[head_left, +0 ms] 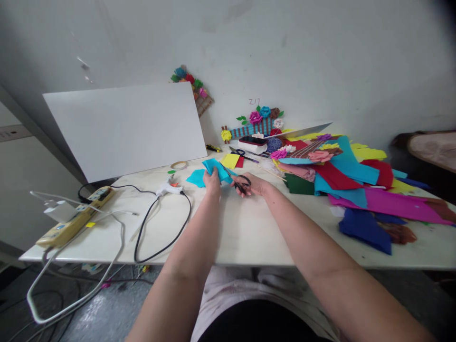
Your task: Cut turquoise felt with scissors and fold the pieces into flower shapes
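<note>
My left hand [212,179] is closed on a folded piece of turquoise crepe paper [211,165], held up over the table. In my right hand [248,186] are black-handled scissors [243,182], fingers around the loops. Their blades reach the right part of the turquoise piece; whether they are cutting through it I cannot tell. Another turquoise piece [195,178] lies on the table just left of my left hand. A yellow paper square [230,160] with a red one partly under it lies behind my hands.
A white glue gun [169,188] with a looping black cord lies left of my hands. Farther left sit a power strip [76,218] and a leaning white board [124,130]. Coloured paper [356,183] is heaped at the right. Flower crafts [258,124] stand against the wall.
</note>
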`<state>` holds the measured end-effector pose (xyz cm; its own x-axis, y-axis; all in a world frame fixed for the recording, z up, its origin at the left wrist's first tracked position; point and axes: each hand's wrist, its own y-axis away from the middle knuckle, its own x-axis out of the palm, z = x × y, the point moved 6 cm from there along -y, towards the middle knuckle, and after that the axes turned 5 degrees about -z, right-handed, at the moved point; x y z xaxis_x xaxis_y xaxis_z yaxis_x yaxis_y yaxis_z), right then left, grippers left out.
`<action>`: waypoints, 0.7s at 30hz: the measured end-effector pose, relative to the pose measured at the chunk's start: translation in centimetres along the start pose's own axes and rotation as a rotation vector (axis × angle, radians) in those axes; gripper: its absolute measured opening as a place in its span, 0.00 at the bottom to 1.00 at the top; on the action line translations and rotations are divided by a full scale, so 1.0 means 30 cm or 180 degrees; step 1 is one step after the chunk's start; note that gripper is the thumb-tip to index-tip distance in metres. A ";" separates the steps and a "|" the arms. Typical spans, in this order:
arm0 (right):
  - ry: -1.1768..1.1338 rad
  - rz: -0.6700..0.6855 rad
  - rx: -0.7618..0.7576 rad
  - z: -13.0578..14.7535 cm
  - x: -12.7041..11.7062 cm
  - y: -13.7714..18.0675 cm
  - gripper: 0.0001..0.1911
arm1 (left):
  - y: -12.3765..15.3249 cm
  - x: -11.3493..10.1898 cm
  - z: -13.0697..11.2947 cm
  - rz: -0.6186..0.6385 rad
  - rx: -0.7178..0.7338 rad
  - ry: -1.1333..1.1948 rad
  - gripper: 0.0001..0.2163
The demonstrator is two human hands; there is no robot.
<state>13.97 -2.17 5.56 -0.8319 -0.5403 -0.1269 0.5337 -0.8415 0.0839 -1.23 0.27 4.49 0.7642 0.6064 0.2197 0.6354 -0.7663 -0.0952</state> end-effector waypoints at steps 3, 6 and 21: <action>0.0108 0.0007 -0.0003 0.004 -0.011 0.004 0.21 | -0.001 0.004 0.001 0.0052 -0.0014 -0.0056 0.09; 0.0290 -0.0081 -0.0028 0.014 -0.025 0.010 0.19 | 0.000 0.010 0.001 0.0139 0.0023 -0.0062 0.09; 0.0625 -0.0174 -0.0360 0.051 -0.039 0.038 0.25 | 0.014 0.013 -0.011 0.0226 0.0055 -0.0193 0.10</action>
<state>15.32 -2.49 7.30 -0.8203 -0.4746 -0.3191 0.5115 -0.8584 -0.0382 -0.71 0.11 4.85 0.8124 0.5628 0.1526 0.5808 -0.8044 -0.1253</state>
